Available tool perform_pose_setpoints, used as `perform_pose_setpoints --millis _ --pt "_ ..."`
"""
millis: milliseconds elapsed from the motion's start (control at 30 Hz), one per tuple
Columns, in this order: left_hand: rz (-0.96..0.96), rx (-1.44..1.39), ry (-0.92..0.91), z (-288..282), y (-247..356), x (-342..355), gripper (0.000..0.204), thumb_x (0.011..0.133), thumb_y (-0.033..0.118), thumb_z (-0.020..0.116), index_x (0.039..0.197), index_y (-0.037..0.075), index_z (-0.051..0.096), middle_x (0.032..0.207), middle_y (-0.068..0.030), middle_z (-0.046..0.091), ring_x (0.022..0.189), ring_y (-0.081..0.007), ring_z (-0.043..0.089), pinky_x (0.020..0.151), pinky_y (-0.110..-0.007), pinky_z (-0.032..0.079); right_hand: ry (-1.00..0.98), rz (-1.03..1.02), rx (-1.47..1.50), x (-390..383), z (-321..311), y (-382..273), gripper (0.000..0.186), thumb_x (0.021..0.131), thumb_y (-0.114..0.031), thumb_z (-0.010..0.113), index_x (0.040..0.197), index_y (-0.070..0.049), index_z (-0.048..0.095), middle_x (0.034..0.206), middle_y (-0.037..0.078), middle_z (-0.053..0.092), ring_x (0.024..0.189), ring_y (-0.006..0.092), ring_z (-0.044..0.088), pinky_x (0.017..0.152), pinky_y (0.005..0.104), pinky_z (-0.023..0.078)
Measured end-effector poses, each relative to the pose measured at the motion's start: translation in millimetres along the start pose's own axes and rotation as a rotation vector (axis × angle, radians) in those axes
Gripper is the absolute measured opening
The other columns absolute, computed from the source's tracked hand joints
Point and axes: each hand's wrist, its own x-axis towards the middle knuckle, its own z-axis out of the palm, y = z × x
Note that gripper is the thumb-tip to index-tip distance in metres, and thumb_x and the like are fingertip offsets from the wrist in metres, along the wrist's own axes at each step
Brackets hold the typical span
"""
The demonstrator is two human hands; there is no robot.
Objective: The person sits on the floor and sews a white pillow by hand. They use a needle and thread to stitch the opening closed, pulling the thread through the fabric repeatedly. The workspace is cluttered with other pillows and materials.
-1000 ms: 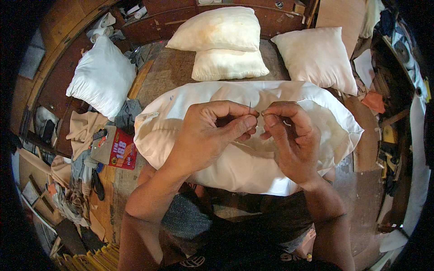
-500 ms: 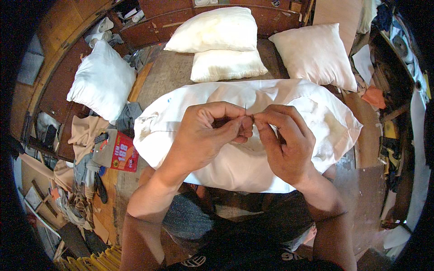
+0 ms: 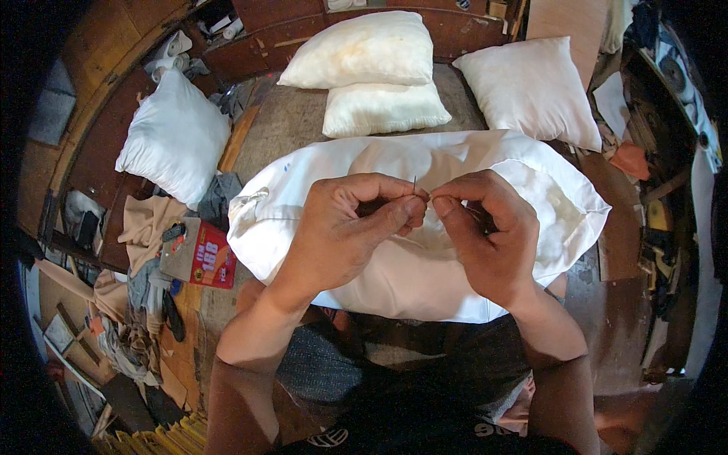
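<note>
Between the thumb and forefinger of my left hand (image 3: 345,227) stands a thin needle (image 3: 415,184), its upper end sticking up past the fingertips. My right hand (image 3: 497,235) pinches close beside it, thumb against forefinger. Whatever lies in that pinch is too small to make out. Both hands hover over a large, long white cushion (image 3: 269,216) lying across my lap. Toward its right side the cover gapes, and fluffy white stuffing (image 3: 557,208) shows inside. My hands hide the middle of the cushion.
Two stacked white pillows (image 3: 356,49) lie beyond the cushion. One white pillow (image 3: 535,91) rests at far right, another (image 3: 174,140) at left. A red and grey box (image 3: 208,254) sits by beige cloth scraps (image 3: 148,227). Shelves (image 3: 667,250) with clutter line the right.
My right hand has shifted slightly right, its fingertips a little farther from the needle. The left hand keeps its pinch. More of the stuffing shows now.
</note>
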Motion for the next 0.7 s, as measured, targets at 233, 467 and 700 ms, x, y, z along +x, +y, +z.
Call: perform_pose_setpoints --millis 233,467,700 --pt "-0.060 -0.008 0.049 10.3 10.4 0.8 0.016 0.087 0.006 0.065 0.099 -0.005 0.064 0.083 -0.0107 0.067 0.073 -0.0138 0.064 0.068 -0.026 0.055 -0.032 0.361 0.484 -2.5 1.9 -2.0 0.012 0.092 -0.009 0.059 0.099 0.001 0.061 0.079 0.001 0.060 0.065 0.0036 0.053 0.053 0.0181 0.042" --pt "-0.005 -0.012 0.042 9.1 2.7 2.6 0.013 0.086 0.005 0.067 0.094 -0.004 0.063 0.085 -0.0119 0.067 0.073 -0.0155 0.066 0.066 -0.027 0.057 -0.036 0.447 0.635 0.5 -0.8 -2.6 0.016 0.093 -0.012 0.059 0.100 0.001 0.061 0.085 0.004 0.065 0.072 0.0061 0.059 0.058 0.0198 0.049" --pt "-0.010 0.033 0.035 10.1 0.8 2.7 0.013 0.085 0.004 0.067 0.093 -0.005 0.064 0.087 -0.0128 0.068 0.074 -0.0145 0.065 0.065 -0.026 0.055 -0.086 0.467 0.708 1.0 -3.3 2.8 0.016 0.093 -0.013 0.058 0.101 0.001 0.061 0.087 0.005 0.064 0.075 0.0075 0.060 0.060 0.0219 0.051"
